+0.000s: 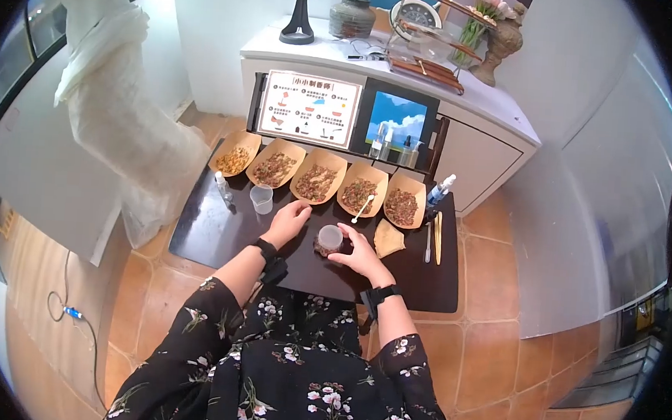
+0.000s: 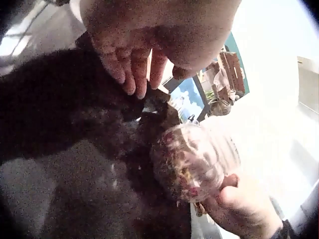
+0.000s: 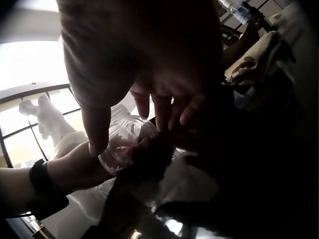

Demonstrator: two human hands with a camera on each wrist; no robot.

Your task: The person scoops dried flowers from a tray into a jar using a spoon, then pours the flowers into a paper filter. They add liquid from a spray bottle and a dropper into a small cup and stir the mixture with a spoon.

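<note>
White poster (image 1: 310,109) reads "小小制香师" across its top

The person wore loose black clothing (image 1: 302,381) printed with scattered flowers (image 1: 330,398). The blossoms were white to pale pink, set in small sprays with thin green stems and narrow leaves. The left sleeve (image 1: 208,310) and right sleeve (image 1: 410,361) bore the same print, hung wide, and ended around the elbows. More of the pattern covered the lap, just below the near edge of the table (image 1: 431,285). A plain black band circled each wrist, the left band (image 1: 264,246) and right band (image 1: 385,293) each carrying a dark, boxy block. The left hand (image 1: 287,221) and right hand (image 1: 359,251) were bare.
</note>
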